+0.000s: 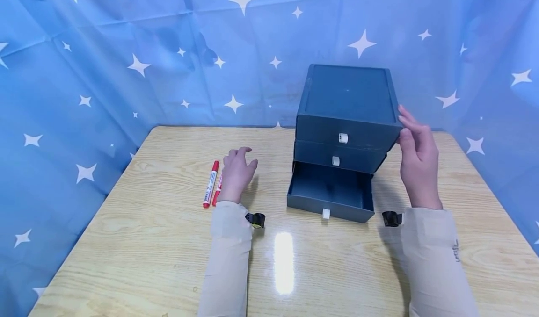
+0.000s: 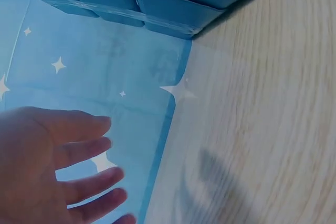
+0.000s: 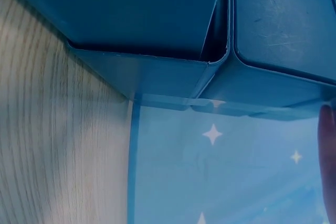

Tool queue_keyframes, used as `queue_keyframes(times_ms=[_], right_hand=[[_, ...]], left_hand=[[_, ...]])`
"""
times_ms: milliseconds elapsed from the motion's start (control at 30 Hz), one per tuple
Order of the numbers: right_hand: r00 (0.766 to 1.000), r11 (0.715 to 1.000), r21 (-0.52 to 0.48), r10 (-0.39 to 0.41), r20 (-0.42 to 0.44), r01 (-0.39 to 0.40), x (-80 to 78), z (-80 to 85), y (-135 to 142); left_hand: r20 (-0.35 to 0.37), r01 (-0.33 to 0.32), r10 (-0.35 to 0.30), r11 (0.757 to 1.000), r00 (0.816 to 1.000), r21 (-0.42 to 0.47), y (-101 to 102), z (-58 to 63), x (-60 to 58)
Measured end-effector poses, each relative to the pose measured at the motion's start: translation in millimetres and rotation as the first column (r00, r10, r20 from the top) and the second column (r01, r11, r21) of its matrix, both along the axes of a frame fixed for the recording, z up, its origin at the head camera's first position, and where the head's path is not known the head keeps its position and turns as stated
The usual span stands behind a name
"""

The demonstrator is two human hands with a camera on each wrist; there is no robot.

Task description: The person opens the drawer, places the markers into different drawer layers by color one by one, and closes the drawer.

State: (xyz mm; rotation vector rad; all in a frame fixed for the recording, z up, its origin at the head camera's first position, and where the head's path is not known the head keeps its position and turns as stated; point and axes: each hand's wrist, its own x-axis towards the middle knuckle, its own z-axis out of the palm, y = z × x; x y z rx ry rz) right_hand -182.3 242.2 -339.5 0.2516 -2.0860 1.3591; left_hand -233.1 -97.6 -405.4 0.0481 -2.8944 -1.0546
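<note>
A dark blue unit of three stacked drawers [image 1: 348,92] stands at the back right of the table. Its bottom drawer [image 1: 330,186] is pulled out toward me, with nothing inside its visible part; the upper two are closed, each with a small white tab. My right hand [image 1: 420,162] rests its fingers and thumb at the top right edge of the unit. To the left, my left hand [image 1: 237,174] hovers above the table with relaxed, spread fingers and holds nothing. Beside it lies a red-capped marker [image 1: 211,184]; a second red marker [image 1: 217,190] is partly hidden by that hand.
The light wood table [image 1: 160,242] reaches back to a blue curtain [image 1: 177,64] with white stars. A black wrist camera [image 1: 258,220] sits on the left sleeve, another wrist camera [image 1: 390,219] on the right.
</note>
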Motion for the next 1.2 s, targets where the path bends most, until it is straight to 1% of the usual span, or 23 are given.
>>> queue_keyframes(times_ms=[133,300,467,700,833,1000,1100,1200], right_hand=[[1.0,1.0,0.003,-0.005,0.002,0.005,-0.3,-0.5,0.2],[1.0,1.0,-0.003,-0.019,0.002,0.019,0.8,-0.5,0.3],[1.0,1.0,-0.01,-0.022,0.004,0.022,2.4,-0.1,-0.3],[1.0,1.0,-0.018,-0.022,-0.009,0.021,3.2,1.1,-1.5],[1.0,1.0,-0.021,-0.017,-0.005,0.017,3.1,1.0,-1.9],[1.0,1.0,-0.02,-0.013,-0.005,0.013,2.8,0.8,-2.3],[1.0,1.0,-0.019,-0.012,-0.006,0.011,2.4,0.6,-2.6],[1.0,1.0,-0.018,-0.01,-0.004,0.01,2.2,0.5,-2.9]], left_hand=[[-0.006,-0.04,0.04,0.999,0.999,-0.018,-3.2,-2.3,-1.0],[0.02,-0.075,0.076,0.997,0.997,-0.025,-6.0,-5.3,-2.4],[0.043,-0.095,0.096,0.995,0.994,-0.039,-7.7,-9.9,-3.4],[0.042,-0.11,0.112,0.993,0.993,-0.048,-9.4,-12.1,-3.6],[0.051,-0.105,0.109,0.992,0.993,-0.074,-9.7,-12.6,-3.4],[0.073,-0.055,0.064,0.992,0.995,-0.116,-10.0,-16.3,-3.4],[0.072,-0.022,0.031,0.992,0.997,-0.125,-10.3,-19.2,-3.1],[0.064,-0.007,0.015,0.991,0.998,-0.132,-9.9,-21.9,-2.6]])
